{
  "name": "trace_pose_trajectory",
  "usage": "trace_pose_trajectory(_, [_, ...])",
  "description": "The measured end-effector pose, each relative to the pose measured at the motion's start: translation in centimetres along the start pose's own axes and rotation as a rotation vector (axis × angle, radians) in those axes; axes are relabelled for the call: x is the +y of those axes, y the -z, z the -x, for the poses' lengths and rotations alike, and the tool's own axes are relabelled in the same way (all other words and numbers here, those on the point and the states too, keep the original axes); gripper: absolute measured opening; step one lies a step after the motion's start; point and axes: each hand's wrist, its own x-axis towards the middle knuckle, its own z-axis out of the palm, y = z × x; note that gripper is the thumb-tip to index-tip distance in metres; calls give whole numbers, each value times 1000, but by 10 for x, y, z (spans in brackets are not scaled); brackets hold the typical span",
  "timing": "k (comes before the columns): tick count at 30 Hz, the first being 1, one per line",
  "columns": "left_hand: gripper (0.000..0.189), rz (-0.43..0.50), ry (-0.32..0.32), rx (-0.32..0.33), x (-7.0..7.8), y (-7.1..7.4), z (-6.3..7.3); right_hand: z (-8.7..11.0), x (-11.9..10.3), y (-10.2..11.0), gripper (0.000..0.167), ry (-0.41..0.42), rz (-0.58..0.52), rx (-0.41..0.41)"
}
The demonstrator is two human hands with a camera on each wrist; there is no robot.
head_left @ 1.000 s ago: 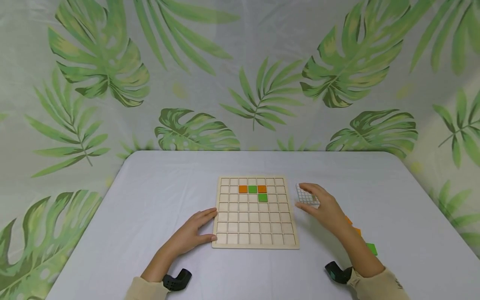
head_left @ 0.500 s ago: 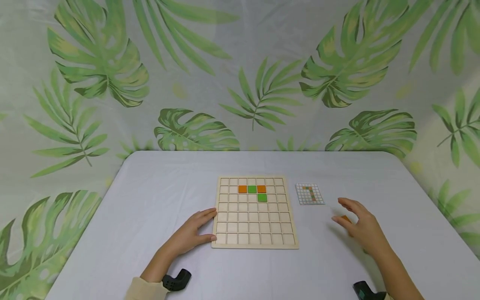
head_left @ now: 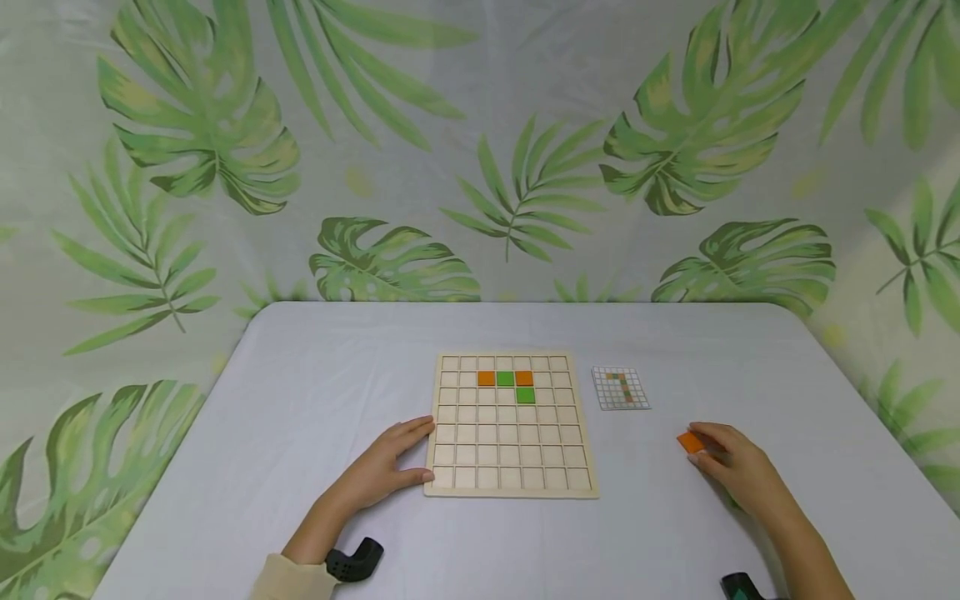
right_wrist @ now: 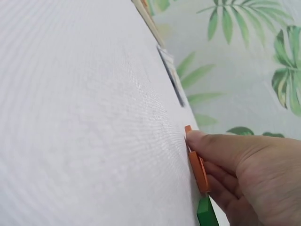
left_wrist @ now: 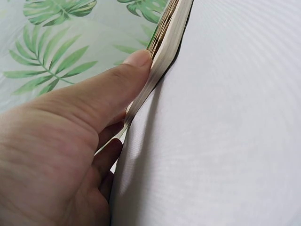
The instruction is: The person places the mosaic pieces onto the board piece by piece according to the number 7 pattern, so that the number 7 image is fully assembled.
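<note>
An orange tile (head_left: 689, 442) is pinched between the thumb and fingertips of the right hand (head_left: 741, 472), the grip being closed to the tile's thickness; whether the tile is lifted off the white-clothed counter (head_left: 337, 350) cannot be told. It is held to the right of the wooden grid board (head_left: 487, 478), well apart from it. In the right wrist view a second orange tile (right_wrist: 198, 172) and a loose green tile (right_wrist: 206, 213) are seen close by the same hand.

The board's left edge is touched by the left hand (head_left: 381, 467), its thumb and fingers spread apart and nothing pinched between them. On the board, three tiles are set side by side in the second row from the far edge: orange, green (head_left: 506, 378), orange. Another green tile (head_left: 526, 395) is set directly nearer than the right-hand orange one. A printed pattern card (head_left: 621, 388) is laid just beside the board, on its right.
</note>
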Motion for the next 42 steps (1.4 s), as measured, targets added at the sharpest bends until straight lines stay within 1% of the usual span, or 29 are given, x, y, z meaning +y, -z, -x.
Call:
trace_pose_trajectory(3, [74, 2, -3, 4, 0, 0, 0, -2, 3, -2, 40, 17, 21, 6])
trace_pose_trajectory(6, [74, 2, -1, 3, 0, 0, 0, -5, 4, -2, 37, 3, 27, -12])
trace_pose_trajectory(11, [73, -5, 8, -3, 1, 0, 0, -9, 2, -4, 32, -16, 56, -8])
trace_pose_trajectory(16, [74, -4, -6, 4, 1, 0, 0, -11, -1, -5, 34, -45, 54, -6])
trace_pose_trajectory(18, [73, -3, -4, 4, 1, 0, 1, -13, -5, -5, 34, -37, 56, 3])
trace_pose_trajectory(20, [73, -2, 2, 4, 2, 1, 1, -16, -13, -4, 32, -11, 56, 24])
trace_pose_trajectory(24, [72, 0, 16, 0, 2, 1, 0, -25, -32, -4, 28, 71, 53, 78])
trace_pose_trajectory(29, [72, -2, 1, 8, 2, 0, 0, -42, -59, -9, 30, 166, 31, 107])
trace_pose_trajectory(32, [72, -2, -9, 16, 2, 0, 0, -54, -73, -15, 30, 223, 9, 109])
trace_pose_trajectory(35, [72, -3, -12, 14, 2, 0, 0, -64, -87, -22, 30, 266, -25, 92])
trace_pose_trajectory(40, [72, -7, -8, 5, 3, 0, 0, -79, -108, -39, 31, 312, -82, 46])
trace_pose_trajectory(42, [71, -6, -7, 10, 3, 1, 0, -85, -116, -49, 30, 326, -87, 27])
